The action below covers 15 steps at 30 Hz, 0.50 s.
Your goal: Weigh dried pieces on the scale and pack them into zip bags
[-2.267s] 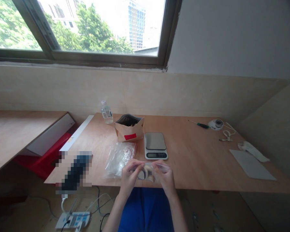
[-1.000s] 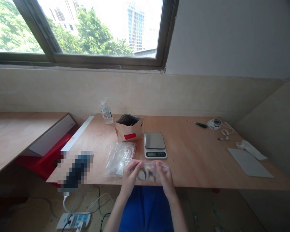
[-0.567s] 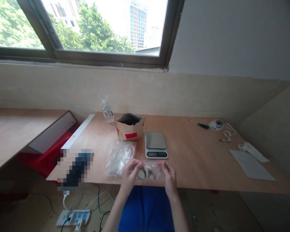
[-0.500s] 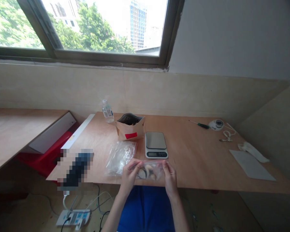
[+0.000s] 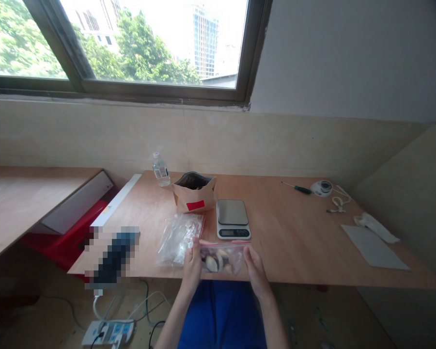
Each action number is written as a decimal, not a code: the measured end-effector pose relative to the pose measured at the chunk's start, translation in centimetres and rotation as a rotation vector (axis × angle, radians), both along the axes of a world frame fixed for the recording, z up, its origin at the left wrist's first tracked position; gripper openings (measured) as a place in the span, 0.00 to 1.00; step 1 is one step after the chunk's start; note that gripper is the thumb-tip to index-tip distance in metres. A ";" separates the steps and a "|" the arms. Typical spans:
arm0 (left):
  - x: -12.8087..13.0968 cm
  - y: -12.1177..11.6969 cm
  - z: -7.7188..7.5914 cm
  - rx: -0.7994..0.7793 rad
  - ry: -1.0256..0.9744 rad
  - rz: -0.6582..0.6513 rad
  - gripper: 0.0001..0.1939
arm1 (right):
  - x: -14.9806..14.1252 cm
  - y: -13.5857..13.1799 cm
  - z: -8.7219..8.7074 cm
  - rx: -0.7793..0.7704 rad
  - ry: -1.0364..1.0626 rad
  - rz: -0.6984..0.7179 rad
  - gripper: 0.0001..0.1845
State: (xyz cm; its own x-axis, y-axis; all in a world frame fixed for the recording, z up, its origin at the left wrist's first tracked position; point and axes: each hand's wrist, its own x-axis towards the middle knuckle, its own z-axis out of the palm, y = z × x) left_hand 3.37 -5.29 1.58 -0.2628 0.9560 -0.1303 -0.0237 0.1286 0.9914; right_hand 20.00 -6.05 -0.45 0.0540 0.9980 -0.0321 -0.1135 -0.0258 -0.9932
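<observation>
Between my two hands, over the table's front edge, is a clear zip bag (image 5: 223, 259) with a reddish strip along its top. Several pale and dark slices show through the plastic. My left hand (image 5: 192, 264) grips the bag's left end, and my right hand (image 5: 255, 271) has hold of the right end. Just beyond the bag stands a kitchen scale (image 5: 233, 219) with nothing on its plate. Left of the scale lies a stack of clear plastic bags (image 5: 179, 240). Behind them an open brown paper pouch (image 5: 195, 196) with a red label stands upright, dark pieces inside.
A water bottle (image 5: 162, 169) stands at the back left. A blurred-out dark object (image 5: 114, 257) lies at the left front. To the right are a screwdriver (image 5: 301, 189), a white camera (image 5: 321, 188) with its cable, and a white sheet (image 5: 374, 247). A power strip (image 5: 109, 332) lies on the floor.
My fingers have shifted at the bag's ends, so more of the bag and its slices shows. The whole view has moved slightly; the things on the table stay where they were.
</observation>
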 end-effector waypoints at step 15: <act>-2.2 0.4 -0.5 0.042 0.109 -0.160 0.32 | 5.3 1.5 -2.3 -0.087 0.032 -0.434 0.24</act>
